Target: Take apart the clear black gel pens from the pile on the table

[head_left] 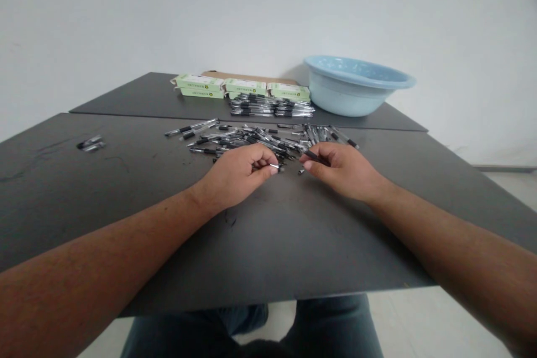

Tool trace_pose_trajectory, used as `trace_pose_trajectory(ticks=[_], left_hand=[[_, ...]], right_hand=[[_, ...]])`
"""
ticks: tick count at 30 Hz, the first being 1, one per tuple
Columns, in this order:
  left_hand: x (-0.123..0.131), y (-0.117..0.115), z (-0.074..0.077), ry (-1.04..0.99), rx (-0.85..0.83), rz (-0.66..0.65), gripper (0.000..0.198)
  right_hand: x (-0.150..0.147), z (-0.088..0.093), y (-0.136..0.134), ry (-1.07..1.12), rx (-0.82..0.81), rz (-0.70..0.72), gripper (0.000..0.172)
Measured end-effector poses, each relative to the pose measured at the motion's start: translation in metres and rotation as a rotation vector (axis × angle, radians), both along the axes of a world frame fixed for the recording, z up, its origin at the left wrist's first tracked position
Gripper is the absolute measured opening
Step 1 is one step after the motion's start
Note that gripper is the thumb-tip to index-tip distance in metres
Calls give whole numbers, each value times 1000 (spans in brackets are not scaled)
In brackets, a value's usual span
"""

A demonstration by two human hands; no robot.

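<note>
My left hand is closed in a pinch on a small pen cap, clear and dark, mostly covered by the fingers. Facing it, my right hand grips a pen by its black rubber grip, tip end toward the left hand. The two hands are a short gap apart, and the cap and pen do not touch. A loose heap of clear pens with black grips lies just beyond both hands. One small cap-like piece rests on the table near my right fingertips.
Neat stacks of pens lie farther back, before several green-and-white boxes. A light blue basin stands at the back right. A few caps lie at the left on the dark table. A seam divides the tabletops.
</note>
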State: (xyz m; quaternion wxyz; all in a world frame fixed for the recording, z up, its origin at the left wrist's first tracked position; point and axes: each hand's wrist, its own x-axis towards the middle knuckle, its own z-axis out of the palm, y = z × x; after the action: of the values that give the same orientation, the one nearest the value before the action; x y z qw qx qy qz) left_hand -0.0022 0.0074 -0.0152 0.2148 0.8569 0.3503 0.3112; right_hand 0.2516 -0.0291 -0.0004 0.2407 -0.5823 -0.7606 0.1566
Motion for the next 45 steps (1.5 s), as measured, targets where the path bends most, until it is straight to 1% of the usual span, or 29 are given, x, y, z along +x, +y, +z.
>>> trace_pose_trajectory(ticks=[7,13,20,37,45], left_hand=[[1,0,-2,-2,-37,-9,12],[0,1,-2,-15,-10,-5,10],[0,2,-5,-14,-26,-11,8],[2,-1,1,-66,-12,-39,7],[2,-1,0,-64,-24,-8,8]], right_hand=[[1,-1,1,3,-15,14,22],[-1,-1,0,12,12,21,21],[-1,-2,0,32,8,55,20],[-3,-2,-1,-8,39,64,19],[0,-3,-1,-23,21,96,20]])
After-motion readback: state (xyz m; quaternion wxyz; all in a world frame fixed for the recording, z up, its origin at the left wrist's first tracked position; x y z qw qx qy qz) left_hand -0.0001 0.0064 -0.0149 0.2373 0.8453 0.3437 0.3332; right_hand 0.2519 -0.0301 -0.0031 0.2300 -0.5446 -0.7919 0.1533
